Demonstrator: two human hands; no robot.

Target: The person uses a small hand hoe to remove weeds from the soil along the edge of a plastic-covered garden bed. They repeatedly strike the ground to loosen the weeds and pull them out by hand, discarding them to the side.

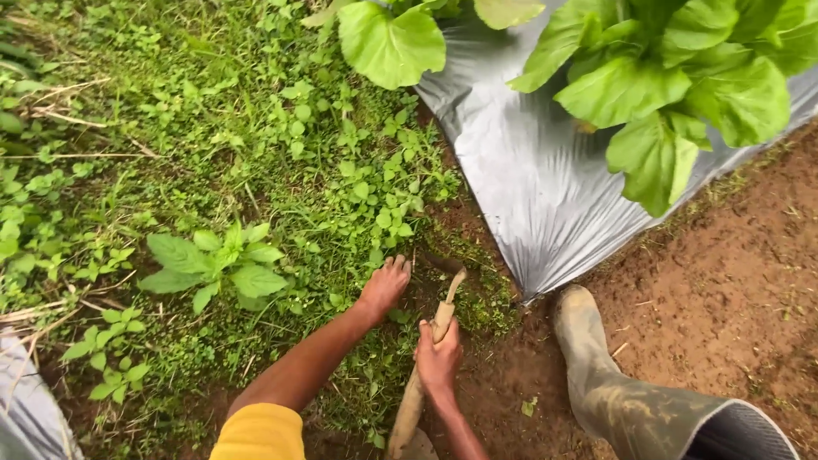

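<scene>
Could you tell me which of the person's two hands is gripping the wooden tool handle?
The right hand, closed around the pale wooden tool handle. The left hand instead presses into the low green weeds.
</scene>
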